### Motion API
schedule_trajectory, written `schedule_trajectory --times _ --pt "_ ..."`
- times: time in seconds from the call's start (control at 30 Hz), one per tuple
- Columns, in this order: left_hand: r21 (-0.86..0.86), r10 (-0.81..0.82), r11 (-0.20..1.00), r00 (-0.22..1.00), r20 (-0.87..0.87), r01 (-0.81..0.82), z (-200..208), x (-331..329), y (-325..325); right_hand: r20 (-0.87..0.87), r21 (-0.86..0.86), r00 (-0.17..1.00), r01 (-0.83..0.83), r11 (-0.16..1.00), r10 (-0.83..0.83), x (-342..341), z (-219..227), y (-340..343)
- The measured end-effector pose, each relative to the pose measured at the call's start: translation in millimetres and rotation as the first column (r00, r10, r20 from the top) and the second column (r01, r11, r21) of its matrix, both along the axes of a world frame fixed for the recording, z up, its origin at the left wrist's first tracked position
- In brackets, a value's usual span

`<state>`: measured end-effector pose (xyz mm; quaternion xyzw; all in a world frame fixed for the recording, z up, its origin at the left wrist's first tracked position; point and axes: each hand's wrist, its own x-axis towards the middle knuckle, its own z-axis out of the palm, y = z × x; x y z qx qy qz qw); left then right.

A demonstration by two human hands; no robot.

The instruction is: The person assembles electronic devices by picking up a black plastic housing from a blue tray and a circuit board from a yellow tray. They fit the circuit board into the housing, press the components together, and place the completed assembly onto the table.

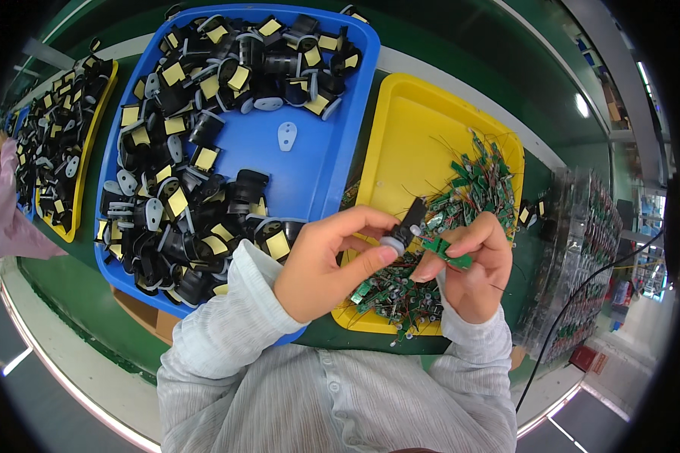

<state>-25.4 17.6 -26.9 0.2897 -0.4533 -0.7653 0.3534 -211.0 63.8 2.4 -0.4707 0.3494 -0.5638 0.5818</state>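
Note:
My left hand [340, 253] grips a black plastic housing [408, 226] with a grey rubber cap between thumb and fingers. Close beside it, my right hand [476, 260] pinches a small green circuit board [447, 253] by its edge. The board's far end is right at the housing; whether they touch I cannot tell. Both hands are above the yellow tray [393, 113], where many green boards [476, 181] with thin wires lie heaped. To the left, a blue tray [302, 181] holds a mass of black housings [196, 143] with grey caps and pale yellow pads.
One loose grey cap [287, 136] lies in the blue tray. At the far left stands another yellow tray [91, 143] of housings, near a co-worker's pink sleeve [11, 211]. Stacked clear plastic trays [578, 257] stand at the right, with a black cable [563, 309] in front.

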Motion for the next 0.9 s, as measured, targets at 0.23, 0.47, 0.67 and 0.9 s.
schedule_trajectory --times 0.23,0.47,0.67,0.9 --pt "-0.252 0.004 0.968 0.996 0.089 0.019 8 6 -6 -0.262 0.171 0.965 0.054 0.984 -0.007 9 7 -2" --pt "-0.306 0.043 0.952 0.989 0.141 0.003 12 4 -5 -0.566 -0.016 0.816 0.137 0.990 -0.122 7 5 0" --pt "-0.336 0.075 0.942 0.982 0.170 -0.014 11 3 -4 -0.424 0.012 0.901 0.106 0.994 -0.091 5 1 0" --pt "-0.326 0.107 0.944 0.981 0.164 -0.049 10 4 -4 -0.096 0.177 0.990 0.122 0.977 -0.106 5 1 -1"
